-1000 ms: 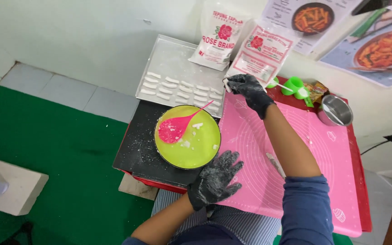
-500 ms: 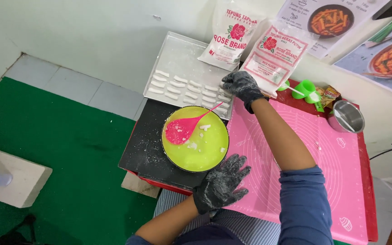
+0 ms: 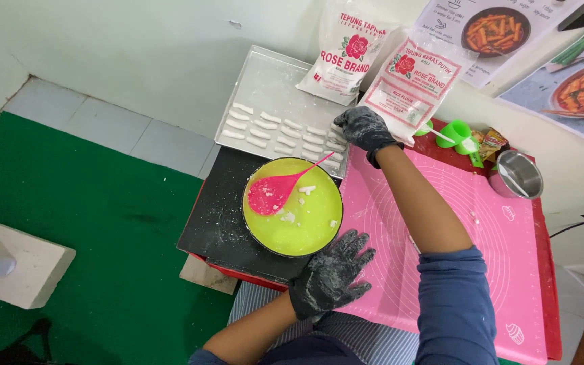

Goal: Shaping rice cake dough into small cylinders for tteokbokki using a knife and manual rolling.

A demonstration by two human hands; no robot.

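Note:
Both my hands wear black gloves dusted with flour. My right hand [image 3: 363, 128] reaches to the near right corner of a metal tray [image 3: 265, 84] that holds rows of small white dough sticks [image 3: 278, 132]; its fingers are curled at the last sticks, and I cannot tell if it grips one. My left hand [image 3: 329, 274] rests flat with spread fingers on the near edge of a pink silicone mat [image 3: 481, 230], just beside a lime green bowl [image 3: 315, 223]. A pink spatula [image 3: 275, 189] lies in the bowl with bits of white dough.
Two flour bags [image 3: 353, 47] lean on the wall behind the tray. Green measuring cups [image 3: 455, 132], a snack packet and a small steel bowl [image 3: 518, 176] sit at the mat's far right. A black board [image 3: 214, 216] lies under the green bowl. Green floor to the left.
The view has shifted slightly. My right hand stays at the tray's corner by the dough sticks, and my left hand stays flat on the mat.

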